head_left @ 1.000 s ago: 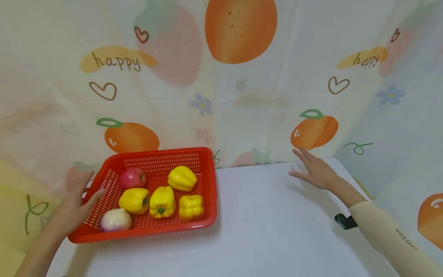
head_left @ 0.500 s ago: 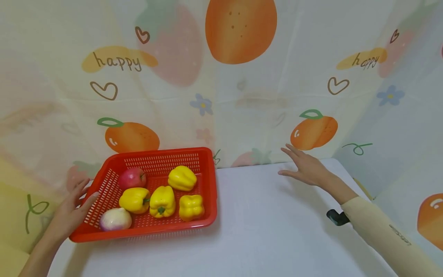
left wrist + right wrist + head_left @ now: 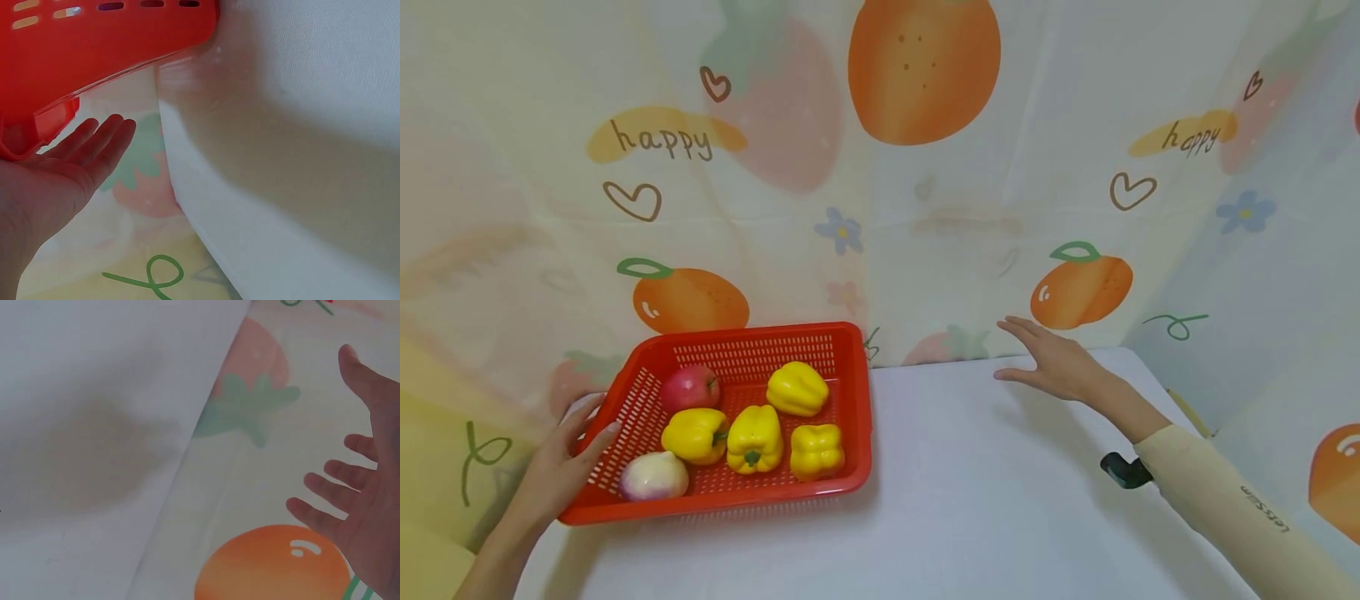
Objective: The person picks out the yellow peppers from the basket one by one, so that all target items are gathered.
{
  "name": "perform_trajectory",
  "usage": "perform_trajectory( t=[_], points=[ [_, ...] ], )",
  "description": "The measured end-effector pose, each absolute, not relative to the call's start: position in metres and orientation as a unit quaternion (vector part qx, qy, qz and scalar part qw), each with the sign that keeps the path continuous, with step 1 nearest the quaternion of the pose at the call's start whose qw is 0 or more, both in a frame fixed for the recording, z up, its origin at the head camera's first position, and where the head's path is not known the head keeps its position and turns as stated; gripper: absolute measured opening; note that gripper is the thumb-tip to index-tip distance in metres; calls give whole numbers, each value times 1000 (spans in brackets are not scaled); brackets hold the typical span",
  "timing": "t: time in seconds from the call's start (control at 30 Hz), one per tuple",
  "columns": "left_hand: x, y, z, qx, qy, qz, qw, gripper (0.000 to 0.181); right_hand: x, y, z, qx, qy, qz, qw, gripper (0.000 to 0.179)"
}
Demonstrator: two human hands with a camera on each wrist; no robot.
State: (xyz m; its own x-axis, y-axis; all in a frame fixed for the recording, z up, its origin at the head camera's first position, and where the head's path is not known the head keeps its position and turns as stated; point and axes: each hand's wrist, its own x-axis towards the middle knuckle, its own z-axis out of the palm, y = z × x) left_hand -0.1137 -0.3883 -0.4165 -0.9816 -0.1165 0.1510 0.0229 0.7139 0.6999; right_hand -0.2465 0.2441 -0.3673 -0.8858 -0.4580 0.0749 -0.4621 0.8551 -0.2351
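A red plastic basket (image 3: 722, 503) with slotted walls stands on the left of the table. My left hand (image 3: 559, 473) is at its left rim, the thumb reaching over the edge. In the left wrist view, the left hand's fingers (image 3: 111, 147) stretch out straight below the basket's rim handle (image 3: 56, 122). Inside the basket lie a red apple (image 3: 690, 388), a white and purple turnip (image 3: 653, 477) and several yellow bell peppers (image 3: 755, 440). Over the right back of the table, my right hand (image 3: 1056, 362) hovers with spread fingers and holds nothing; its shadow falls on the cloth.
White cloth covers the table (image 3: 970, 517). A fabric backdrop (image 3: 940, 275) printed with fruit, hearts and flowers rises right behind it and along the sides. A black wrist camera (image 3: 1126, 470) sits beneath my right sleeve (image 3: 1217, 492).
My left hand has come down to the basket's left rim. My right hand has drifted left, toward the basket. The basket and its contents stay in place; the head view has tipped slightly.
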Motion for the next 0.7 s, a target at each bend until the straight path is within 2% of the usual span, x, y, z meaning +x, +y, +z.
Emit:
perform_trajectory(
  t=[0.7],
  points=[
    [-110, -389, -419, 74, -915, -391, 65, 61, -246, 233, -337, 240, -950, 197, -10, 77]
  ],
)
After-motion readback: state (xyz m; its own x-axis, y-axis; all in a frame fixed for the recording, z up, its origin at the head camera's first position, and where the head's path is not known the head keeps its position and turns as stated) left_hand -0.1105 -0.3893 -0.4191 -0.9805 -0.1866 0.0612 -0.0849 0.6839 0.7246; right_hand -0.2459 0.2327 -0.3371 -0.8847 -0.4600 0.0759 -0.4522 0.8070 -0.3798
